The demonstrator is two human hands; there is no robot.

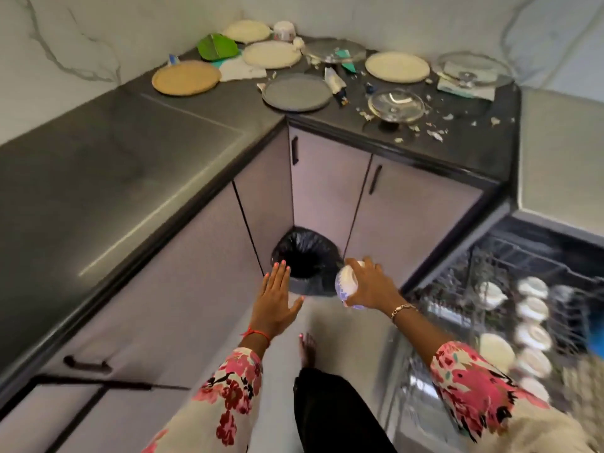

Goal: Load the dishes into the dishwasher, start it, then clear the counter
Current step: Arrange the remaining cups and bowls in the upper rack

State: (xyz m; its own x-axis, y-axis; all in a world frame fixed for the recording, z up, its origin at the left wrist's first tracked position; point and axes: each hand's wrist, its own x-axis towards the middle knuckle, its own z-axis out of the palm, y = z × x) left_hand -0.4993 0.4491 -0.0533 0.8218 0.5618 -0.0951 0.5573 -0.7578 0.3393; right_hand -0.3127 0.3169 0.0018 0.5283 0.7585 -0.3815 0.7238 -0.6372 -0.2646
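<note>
My right hand (pixel 371 284) grips a white bowl with a blue pattern (pixel 345 284), tipped sideways over the black-lined trash bin (pixel 305 258) on the floor in the cabinet corner. My left hand (pixel 276 297) hovers flat and open beside the bin, holding nothing. The open dishwasher (pixel 490 308) is at the lower right, its rack holding several white bowls (pixel 532 310). On the dark corner counter (pixel 457 145) lie a tan plate (pixel 186 77), a grey plate (pixel 296 92), cream plates (pixel 397 67), and glass lids (pixel 396 104).
A green leaf-shaped dish (pixel 217 47), a small cup (pixel 283 29), wrappers and scattered food scraps litter the counter. Cabinet doors with black handles (pixel 294 150) stand behind the bin. My bare foot (pixel 307 349) is on the floor below my hands.
</note>
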